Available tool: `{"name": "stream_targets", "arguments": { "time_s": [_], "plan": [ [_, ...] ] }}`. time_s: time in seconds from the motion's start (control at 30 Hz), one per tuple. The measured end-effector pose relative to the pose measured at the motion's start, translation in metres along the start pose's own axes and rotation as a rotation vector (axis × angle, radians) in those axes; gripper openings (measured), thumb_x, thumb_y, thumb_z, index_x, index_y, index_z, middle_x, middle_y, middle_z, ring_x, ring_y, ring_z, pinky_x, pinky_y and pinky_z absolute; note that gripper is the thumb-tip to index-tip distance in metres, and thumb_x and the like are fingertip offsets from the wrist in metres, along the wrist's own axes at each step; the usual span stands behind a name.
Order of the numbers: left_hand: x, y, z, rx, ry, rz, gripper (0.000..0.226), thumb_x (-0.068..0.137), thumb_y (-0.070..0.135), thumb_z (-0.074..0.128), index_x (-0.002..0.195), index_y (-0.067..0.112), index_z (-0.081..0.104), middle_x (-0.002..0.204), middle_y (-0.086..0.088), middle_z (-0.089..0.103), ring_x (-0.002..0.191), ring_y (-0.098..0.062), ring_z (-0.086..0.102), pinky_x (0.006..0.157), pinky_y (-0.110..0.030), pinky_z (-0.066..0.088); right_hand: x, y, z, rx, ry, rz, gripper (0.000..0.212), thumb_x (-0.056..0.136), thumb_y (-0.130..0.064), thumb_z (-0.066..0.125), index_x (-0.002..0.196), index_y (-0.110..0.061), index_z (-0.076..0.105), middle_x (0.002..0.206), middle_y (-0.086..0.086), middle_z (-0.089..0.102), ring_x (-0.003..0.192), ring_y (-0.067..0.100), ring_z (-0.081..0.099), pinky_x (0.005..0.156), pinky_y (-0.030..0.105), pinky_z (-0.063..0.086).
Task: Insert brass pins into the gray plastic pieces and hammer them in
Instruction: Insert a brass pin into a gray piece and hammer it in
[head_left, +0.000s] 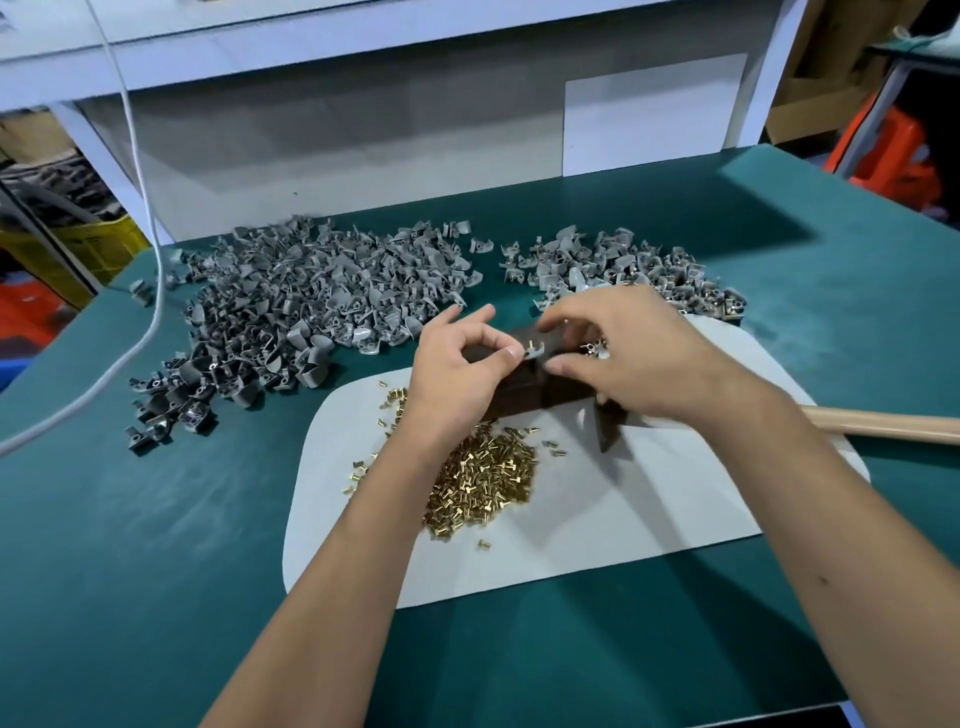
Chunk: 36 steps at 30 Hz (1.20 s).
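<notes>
Table cover (156, 545) is plain dark teal-green, no pattern. Mat (649, 509) on it is off-white, plain. Loose pins (483, 478) are shiny brass-gold. Big pile of plastic pieces (311, 291) is mid gray w/ darker gray shadows; smaller pile (623, 260) is same gray w/ flecks of gold. Block (524, 389) under the hands is dark brown. Hammer handle (883, 423) is pale tan wood. Cable (145, 208) is white-gray. Back panel (363, 140) is light gray-white. Crate (98, 244) is yellow; stool (898, 156) is orange-red.
</notes>
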<state>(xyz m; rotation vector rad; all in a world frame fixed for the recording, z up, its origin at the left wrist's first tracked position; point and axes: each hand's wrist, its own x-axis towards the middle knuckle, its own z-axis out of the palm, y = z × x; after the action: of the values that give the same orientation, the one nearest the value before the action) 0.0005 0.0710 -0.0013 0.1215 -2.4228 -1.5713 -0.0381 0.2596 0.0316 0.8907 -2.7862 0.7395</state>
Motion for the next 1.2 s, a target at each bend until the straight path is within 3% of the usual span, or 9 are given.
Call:
{"name": "stream_targets", "arguments": {
  "time_s": [0.17,0.3,0.4,0.5,0.7,0.8,0.9,1.07,1.2],
  "plan": [
    [0.003,0.001,-0.006,-0.101,0.023,0.016,0.024,0.090,0.012,0.073,0.072,0.028,0.076,0.142,-0.004,0.061,0.142,-0.012,0.041,0.122,-0.046,0.023,0.013,-0.006,0.016,-0.062,0.102,-0.113,0.019,0.096,-0.045,0.063,0.110,-0.037,0.072,0.101,-0.009,0.066,0.108,0.020,0.054,0.096,0.047,0.035],
    [0.013,-0.009,-0.026,-0.156,0.215,-0.038,0.016,0.094,0.019,0.070,0.080,0.020,0.077,0.134,-0.004,0.066,0.120,-0.011,0.061,0.101,-0.025,0.048,0.011,0.006,0.024,-0.043,0.282,-0.039,0.027,0.095,-0.054,0.060,0.092,-0.030,0.072,0.091,-0.012,0.065,0.096,0.016,0.053,0.091,0.042,0.033],
    [0.022,-0.034,-0.050,0.177,0.371,-0.100,0.010,0.091,0.032,0.073,0.084,0.025,0.075,0.123,0.006,0.072,0.072,0.000,0.062,0.085,-0.023,0.056,0.010,0.018,0.029,-0.035,0.334,0.084,0.040,0.091,-0.061,0.061,0.080,-0.024,0.070,0.079,-0.008,0.065,0.083,0.017,0.058,0.087,0.041,0.045],
    [0.023,-0.050,-0.064,0.199,0.316,-0.158,0.006,0.090,0.024,0.072,0.086,0.029,0.075,0.086,0.002,0.076,0.047,-0.011,0.056,0.083,-0.047,0.060,0.010,0.025,0.030,-0.017,0.411,0.228,0.046,0.086,-0.064,0.068,0.074,-0.019,0.071,0.068,-0.006,0.065,0.069,0.018,0.060,0.070,0.032,0.048],
    [0.022,-0.059,-0.075,0.283,0.197,-0.131,0.032,0.091,-0.003,0.064,0.099,0.025,0.078,0.101,0.020,0.068,0.050,-0.005,0.060,0.046,-0.027,0.053,0.011,0.026,0.028,0.007,0.471,0.367,0.030,0.092,-0.046,0.069,0.092,-0.018,0.079,0.080,0.003,0.074,0.073,0.022,0.063,0.069,0.029,0.048],
    [0.022,-0.063,-0.082,0.355,0.208,-0.103,0.035,0.089,-0.008,0.065,0.102,0.022,0.079,0.106,0.010,0.072,0.064,0.002,0.065,0.057,-0.012,0.049,0.009,0.016,0.029,0.017,0.448,0.300,0.017,0.094,-0.030,0.070,0.097,-0.016,0.078,0.090,0.003,0.075,0.084,0.024,0.067,0.082,0.037,0.055],
    [0.023,-0.065,-0.088,0.466,0.243,-0.053,0.037,0.086,-0.010,0.066,0.104,0.018,0.079,0.101,0.001,0.074,0.090,-0.011,0.069,0.080,-0.023,0.055,0.005,-0.006,0.033,-0.006,0.453,0.140,0.012,0.093,-0.022,0.070,0.099,-0.013,0.075,0.095,0.002,0.073,0.092,0.024,0.062,0.089,0.040,0.052],
    [0.023,-0.068,-0.100,0.511,0.329,-0.123,0.034,0.085,-0.011,0.064,0.088,0.020,0.077,0.082,0.004,0.071,0.065,0.000,0.057,0.052,-0.010,0.038,0.005,-0.060,0.044,-0.076,0.290,-0.215,0.010,0.093,-0.023,0.067,0.099,-0.016,0.071,0.098,-0.001,0.069,0.096,0.021,0.053,0.090,0.041,0.047],
    [0.021,-0.065,-0.105,0.472,0.350,-0.177,0.032,0.083,-0.009,0.067,0.087,0.022,0.074,0.084,0.006,0.072,0.072,-0.004,0.063,0.062,-0.011,0.050,0.023,-0.099,0.060,-0.207,0.079,-0.278,0.013,0.099,-0.030,0.058,0.103,-0.025,0.069,0.101,-0.006,0.066,0.102,0.018,0.049,0.090,0.040,0.047]
  ]
}}
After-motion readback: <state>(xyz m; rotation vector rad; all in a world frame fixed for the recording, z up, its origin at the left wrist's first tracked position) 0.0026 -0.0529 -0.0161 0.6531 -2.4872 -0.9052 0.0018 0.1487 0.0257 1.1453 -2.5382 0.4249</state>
